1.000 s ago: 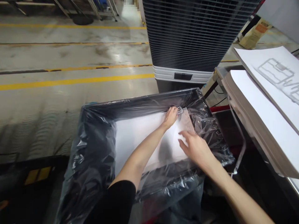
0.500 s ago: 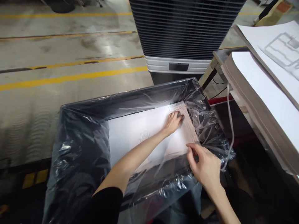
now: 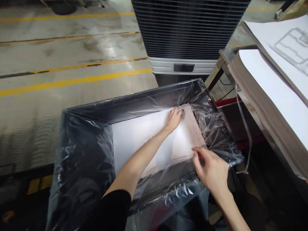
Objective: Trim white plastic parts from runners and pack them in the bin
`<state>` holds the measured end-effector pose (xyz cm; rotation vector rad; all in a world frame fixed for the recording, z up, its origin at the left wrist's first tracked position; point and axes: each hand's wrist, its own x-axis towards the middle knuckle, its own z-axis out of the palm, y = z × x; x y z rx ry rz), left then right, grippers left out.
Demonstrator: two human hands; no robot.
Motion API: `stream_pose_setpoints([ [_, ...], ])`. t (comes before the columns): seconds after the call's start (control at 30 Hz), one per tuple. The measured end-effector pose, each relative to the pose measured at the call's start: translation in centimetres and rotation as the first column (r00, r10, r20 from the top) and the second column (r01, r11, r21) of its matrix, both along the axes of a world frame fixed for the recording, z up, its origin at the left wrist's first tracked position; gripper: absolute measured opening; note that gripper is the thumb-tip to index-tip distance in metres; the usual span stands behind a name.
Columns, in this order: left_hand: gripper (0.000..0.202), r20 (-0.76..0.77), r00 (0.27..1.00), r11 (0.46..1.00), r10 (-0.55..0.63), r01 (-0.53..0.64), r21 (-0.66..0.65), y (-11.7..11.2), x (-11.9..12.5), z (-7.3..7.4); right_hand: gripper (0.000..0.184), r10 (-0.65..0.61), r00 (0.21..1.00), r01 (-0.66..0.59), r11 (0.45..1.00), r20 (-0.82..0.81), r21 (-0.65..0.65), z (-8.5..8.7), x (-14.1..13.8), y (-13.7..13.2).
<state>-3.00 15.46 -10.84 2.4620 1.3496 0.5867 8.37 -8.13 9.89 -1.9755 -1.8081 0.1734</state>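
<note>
White card sheets lie flat as a stack in the bottom of a black bin, at mid-frame. The bin is lined with a clear plastic bag. The right edge of the stack shows a stepped, cut outline in grey-brown. The rest of the top face is plain white, with a faint print near the middle.

Left hand: palm down, fingers extended and close together. It rests flat on the top sheet at the far right corner of the stack and holds nothing. The forearm crosses the stack diagonally from the near left, with a black sleeve at the near end.

Right hand: at the near right corner of the stack, with thumb and fingers curled in to a narrow pinch. The fingertips touch the corner where the sheet edge meets the liner film. Cannot tell whether they clamp the sheet, the film or neither.

The bag film is crumpled over the bin rim on all sides, most loosely at the right.

Just beyond the far side of the bin stands an air cooler with a dark louvred front and a white lower band. On the right, a table carries a thick pile of white sheets, with a printed pile beyond it. A pale strap hangs from the table edge near the bin. The concrete floor to the left has yellow lines.
</note>
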Motion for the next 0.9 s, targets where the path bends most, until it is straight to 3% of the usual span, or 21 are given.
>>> stream_pose_setpoints([
  [0.23,0.031,-0.002,1.000,1.000,0.016,-0.016,-0.015,1.4,0.3,0.1,0.021,-0.009,1.000,0.008,1.000,-0.009,-0.016,-0.1,0.0,-0.1],
  [0.67,0.047,0.053,0.986,0.986,-0.160,0.163,-0.044,-1.1,0.8,-1.1,0.020,-0.015,1.000,0.015,1.000,0.002,-0.026,-0.1,0.0,0.0],
  [0.9,0.058,0.069,0.988,0.987,-0.139,0.144,-0.077,-1.4,1.1,-0.9,0.020,-0.015,1.000,0.015,1.000,0.009,-0.021,0.0,-0.1,0.0],
])
